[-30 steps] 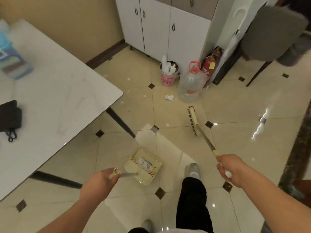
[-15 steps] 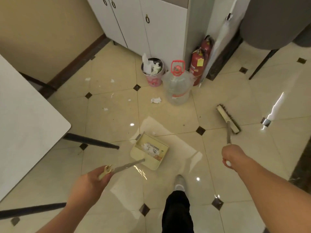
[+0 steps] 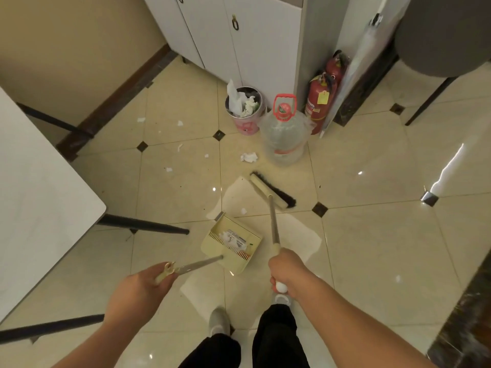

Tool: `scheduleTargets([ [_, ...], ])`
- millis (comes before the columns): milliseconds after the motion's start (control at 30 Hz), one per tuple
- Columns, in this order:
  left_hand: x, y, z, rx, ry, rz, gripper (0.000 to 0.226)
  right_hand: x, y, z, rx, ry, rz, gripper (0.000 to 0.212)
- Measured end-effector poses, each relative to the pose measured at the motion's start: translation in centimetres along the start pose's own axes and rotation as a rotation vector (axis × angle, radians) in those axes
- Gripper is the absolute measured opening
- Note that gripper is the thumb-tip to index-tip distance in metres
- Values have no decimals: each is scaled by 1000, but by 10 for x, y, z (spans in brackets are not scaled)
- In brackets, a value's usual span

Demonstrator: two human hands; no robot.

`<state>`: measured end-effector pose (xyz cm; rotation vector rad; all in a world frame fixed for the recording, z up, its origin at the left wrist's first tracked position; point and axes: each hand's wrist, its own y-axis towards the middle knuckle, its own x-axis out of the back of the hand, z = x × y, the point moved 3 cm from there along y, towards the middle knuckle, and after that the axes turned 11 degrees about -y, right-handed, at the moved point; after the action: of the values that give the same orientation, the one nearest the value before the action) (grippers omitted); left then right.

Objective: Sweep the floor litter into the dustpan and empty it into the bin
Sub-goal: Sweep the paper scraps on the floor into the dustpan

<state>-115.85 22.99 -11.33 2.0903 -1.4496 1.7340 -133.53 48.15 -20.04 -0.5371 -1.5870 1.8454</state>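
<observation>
A clear water jug (image 3: 285, 136) stands beside two red fire extinguishers (image 3: 320, 99) near white cabinets (image 3: 239, 35)

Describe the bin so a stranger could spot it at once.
Find the white cabinet at the back wall. At its foot stand a clear water jug and red fire extinguishers; the bin is left of the jug. It alone is small, pink and stuffed with white paper.
</observation>
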Motion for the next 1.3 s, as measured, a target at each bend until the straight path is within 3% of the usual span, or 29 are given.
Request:
scheduleTargets([
  [233,10,6,36,75,-45,-37,28,-9,-4,32,163,-54,-61,24],
  [433,27,35,67,75,-33,-11,29,-20,41,131,256,-220,-176,28],
  [533,28,61,89,65,-3,-12,29,-37,81,158,131,-267,-215,31],
  [700,23,101,125,61,4,21,30,-89,85,126,-21,-445,-163,23],
  [833,35,115,147,69,-64,28,26,-109,37,87,30,-576,-85,22],
  [1033,42,121,174,54,-81,43,34,-96,-47,81,22,-370,49,22],
  [1167,41,115,184,57,-88,61,38,-79,-76,92,64,-274,-41,35],
  [1300,36,115,186,51,-83,65,33,-97,-60,114,100,-364,-149,24],
])
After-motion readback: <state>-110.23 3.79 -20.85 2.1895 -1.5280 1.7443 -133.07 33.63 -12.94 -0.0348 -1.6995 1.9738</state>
